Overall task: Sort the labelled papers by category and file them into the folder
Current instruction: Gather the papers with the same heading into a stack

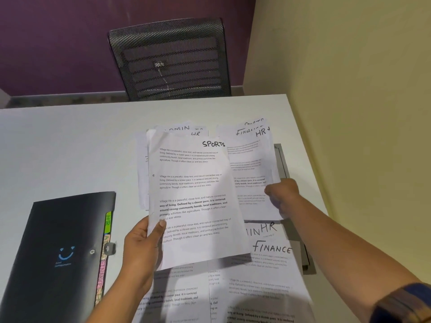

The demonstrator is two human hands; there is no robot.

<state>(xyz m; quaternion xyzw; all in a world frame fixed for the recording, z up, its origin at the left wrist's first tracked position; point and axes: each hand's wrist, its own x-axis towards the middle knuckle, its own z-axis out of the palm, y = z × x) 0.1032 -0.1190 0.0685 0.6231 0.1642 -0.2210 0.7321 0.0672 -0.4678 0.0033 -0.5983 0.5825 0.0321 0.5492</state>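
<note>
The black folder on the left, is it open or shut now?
Shut. The black folder lies flat on the white table with its cover down, and its clasp sits at the edge. Coloured tabs show along that edge.

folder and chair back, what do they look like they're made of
Folder: looks like matte black plastic, going by its smooth soft sheen; coloured tabs stick out along its edge. Chair back: seemingly black mesh over a frame, since the slats behind show through.

SPORTS sheet (193, 194) raised over scattered papers (268, 276); black folder (58, 252) left.
</note>
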